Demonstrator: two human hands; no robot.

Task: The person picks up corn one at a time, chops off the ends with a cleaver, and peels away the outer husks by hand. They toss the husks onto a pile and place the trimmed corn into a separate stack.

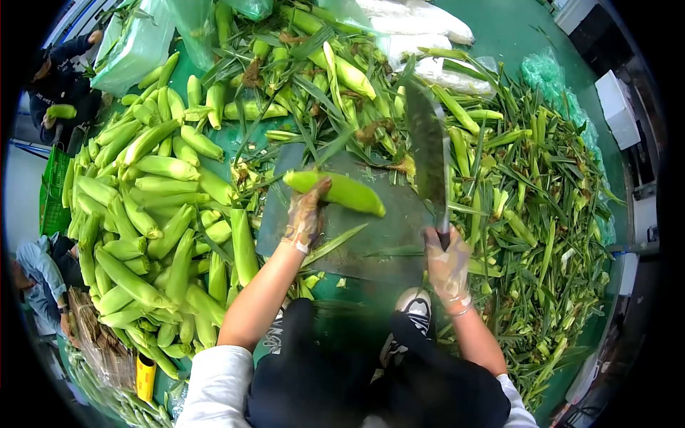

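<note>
My left hand (pixel 305 214), in a stained thin glove, is closed around an ear of corn (pixel 349 194) still in its green husk. The ear lies slantwise above a dark cutting board (pixel 335 246) on the floor. In my right hand (pixel 448 265), also gloved, is the handle of a large cleaver (pixel 430 153). Its broad blade points up and away from me, to the right of the corn and apart from it. A loose strip of green leaf (pixel 335 245) rests on the board near my left hand.
A big heap of husked-in corn ears (pixel 153 207) lies left. Cut leaves and trimmings (pixel 535 235) pile up at right. More leafy corn (pixel 314 78) is beyond the board, near white sacks (pixel 421 28). Two other people are at the left edge, by a green crate (pixel 54 189).
</note>
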